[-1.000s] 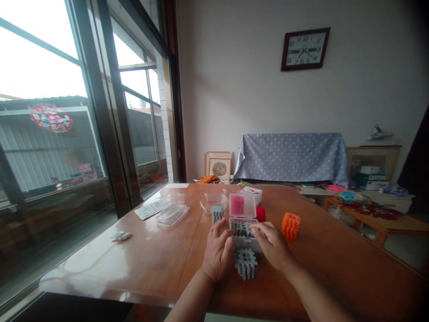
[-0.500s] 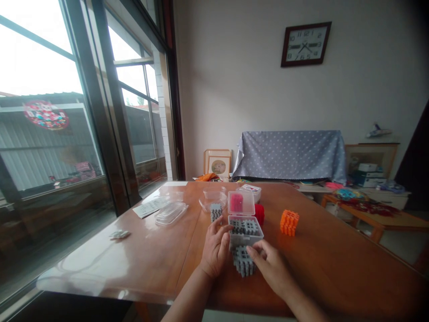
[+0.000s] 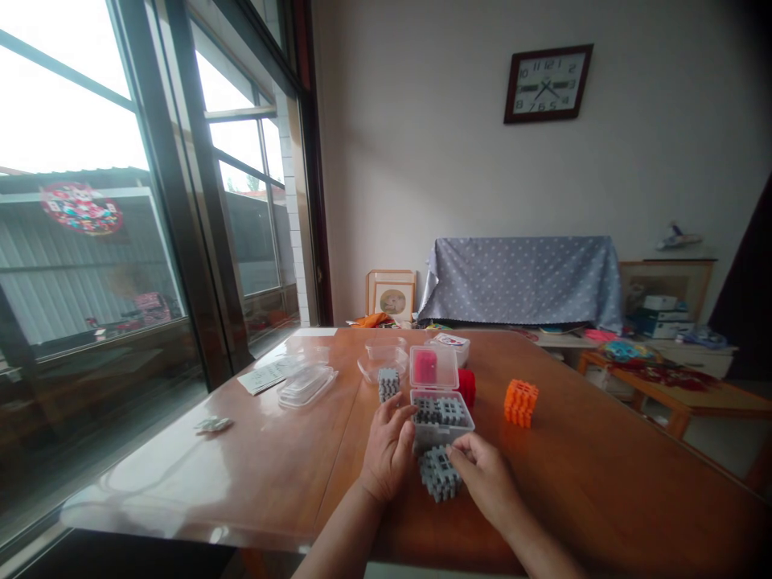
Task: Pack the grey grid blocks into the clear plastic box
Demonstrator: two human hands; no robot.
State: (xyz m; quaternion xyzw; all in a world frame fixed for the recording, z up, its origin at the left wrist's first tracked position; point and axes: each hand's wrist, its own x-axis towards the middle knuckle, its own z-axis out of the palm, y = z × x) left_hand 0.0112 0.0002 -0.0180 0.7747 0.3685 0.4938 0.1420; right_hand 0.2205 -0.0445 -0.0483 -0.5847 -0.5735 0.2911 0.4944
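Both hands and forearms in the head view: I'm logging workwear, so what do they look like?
The ungloved left hand and ungloved right hand show no watch or bracelet. Both bare forearms show no sleeves within view.

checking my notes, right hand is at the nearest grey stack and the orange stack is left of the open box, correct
Not left: the head view shows the orange stack right of the open box. The right hand is at the nearest grey stack.
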